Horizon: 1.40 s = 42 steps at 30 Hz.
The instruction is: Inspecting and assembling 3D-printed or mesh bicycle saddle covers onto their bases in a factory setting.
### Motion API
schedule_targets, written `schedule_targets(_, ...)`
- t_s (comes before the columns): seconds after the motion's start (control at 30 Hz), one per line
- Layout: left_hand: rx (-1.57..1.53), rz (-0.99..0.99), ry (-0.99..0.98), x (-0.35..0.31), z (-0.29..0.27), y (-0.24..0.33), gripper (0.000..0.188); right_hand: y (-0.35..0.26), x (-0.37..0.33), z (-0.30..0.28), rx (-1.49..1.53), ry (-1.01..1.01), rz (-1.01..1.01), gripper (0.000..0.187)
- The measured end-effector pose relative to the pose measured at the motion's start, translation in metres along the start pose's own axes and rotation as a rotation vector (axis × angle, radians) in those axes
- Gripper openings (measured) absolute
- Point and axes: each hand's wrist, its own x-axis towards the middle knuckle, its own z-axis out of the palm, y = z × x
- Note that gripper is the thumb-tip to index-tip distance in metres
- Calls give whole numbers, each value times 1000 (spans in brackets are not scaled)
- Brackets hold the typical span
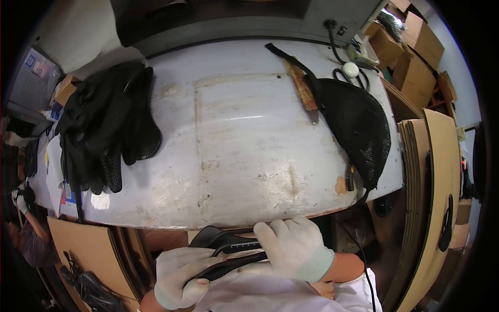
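My left hand point(176, 273), in a white glove with a bare thumb tip showing, is closed on one end of a black bag-like piece point(221, 240). My right hand point(297, 249), also gloved in white, grips the other end. Between the hands the piece shows a smooth dark flap and a curved band, held close to my body below the table's front edge. Its exact kind is unclear. A black crescent-shaped bag point(356, 125) with a mesh-like surface and strap lies on the table's right side. A heap of black textured pieces point(106, 119) lies at the left.
A worn white table point(234, 140) stands ahead. A rusty blade-like tool point(303, 93) and black-handled scissors point(364, 80) lie near the bag. Cardboard sheets point(439, 197) stand at the right, with more cardboard point(86, 249) at lower left. Another person's gloved hand point(22, 204) shows at far left.
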Motion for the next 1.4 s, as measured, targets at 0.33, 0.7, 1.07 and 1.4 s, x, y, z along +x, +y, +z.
schedule_targets(0.33, 27, 239, -145, 23, -11, -25, 62, 2, 1, -11, 15, 62, 47, 63)
schedule_targets(0.7, -195, -117, 128, 21, 10, -6, 33, -3, 9, -20, -123, 61, 148, 59)
schedule_targets(1.07, -523, -101, -31, 22, -10, -32, 27, -13, 13, -27, -213, 22, 170, 66)
schedule_targets(1.4, -187, -105, 165, 22, 8, -12, 24, -12, 16, -25, -186, 48, 169, 58)
